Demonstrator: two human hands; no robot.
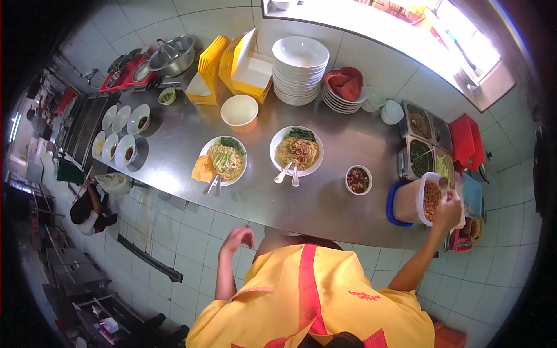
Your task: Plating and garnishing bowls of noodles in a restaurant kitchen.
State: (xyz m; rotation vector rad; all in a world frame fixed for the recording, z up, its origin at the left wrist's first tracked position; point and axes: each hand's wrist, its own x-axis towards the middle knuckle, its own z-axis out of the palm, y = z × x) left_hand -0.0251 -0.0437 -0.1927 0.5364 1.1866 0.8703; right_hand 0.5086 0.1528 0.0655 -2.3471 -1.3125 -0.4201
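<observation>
My right hand [450,210] is at the mouth of a tall plastic tub [409,203] of minced brown topping [431,198]. It grips what looks like a spoon [443,182], whose handle is mostly hidden. In front of the counter, my left hand [239,240] hangs in the air, loosely curled and holding nothing. A small white bowl of dark sauce [358,180] sits left of the tub. Noodles with greens and minced topping fill one bowl [298,152], with a spoon and fork [290,172] resting in it. Another noodle bowl [225,160] has a fried cracker [203,168] at its side.
Along the wall stand yellow cartons [248,71], stacked white bowls [300,71] and a paper tub [239,114]. Several small bowls [125,150] are grouped at the left. Metal ingredient trays [420,126] line the right end. Another person [90,209] bends beyond the counter's left end.
</observation>
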